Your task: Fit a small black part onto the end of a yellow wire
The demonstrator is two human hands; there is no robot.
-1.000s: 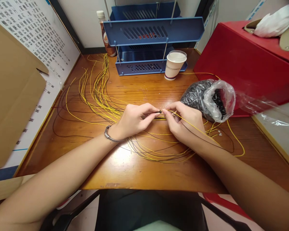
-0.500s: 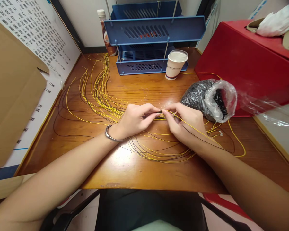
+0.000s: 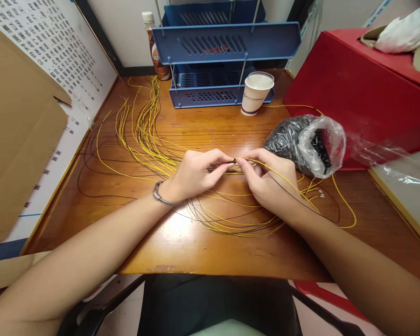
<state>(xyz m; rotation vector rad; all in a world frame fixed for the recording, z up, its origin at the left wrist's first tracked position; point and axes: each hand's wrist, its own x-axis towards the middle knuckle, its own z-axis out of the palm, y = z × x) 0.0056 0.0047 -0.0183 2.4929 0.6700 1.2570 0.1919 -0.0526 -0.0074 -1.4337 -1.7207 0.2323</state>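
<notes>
Between thumb and forefinger, my left hand [image 3: 203, 172] pinches a small black connector piece [image 3: 234, 161]. Right beside it, the fingertips of my right hand [image 3: 271, 175] are closed on a thin yellow wire [image 3: 266, 166] and a dark wire [image 3: 283, 187], which trail back over the right wrist. The fingertips of both hands nearly meet at the black piece. Beneath the hands lies a bundle of yellow and dark wires [image 3: 147, 126], spread to the left and looping toward the front of the wooden table [image 3: 154, 254].
Right of my hands lies a clear plastic bag [image 3: 301, 142] of small black parts. Behind stand a blue tray rack [image 3: 227, 44], a paper cup [image 3: 255, 93] and a brown bottle [image 3: 157, 51]. A red box [image 3: 364, 88] is at right, cardboard [image 3: 17, 135] at left.
Both hands stay in nearly the same place. My right fingers have shifted slightly, and the yellow wire now bows a little higher over the right hand.
</notes>
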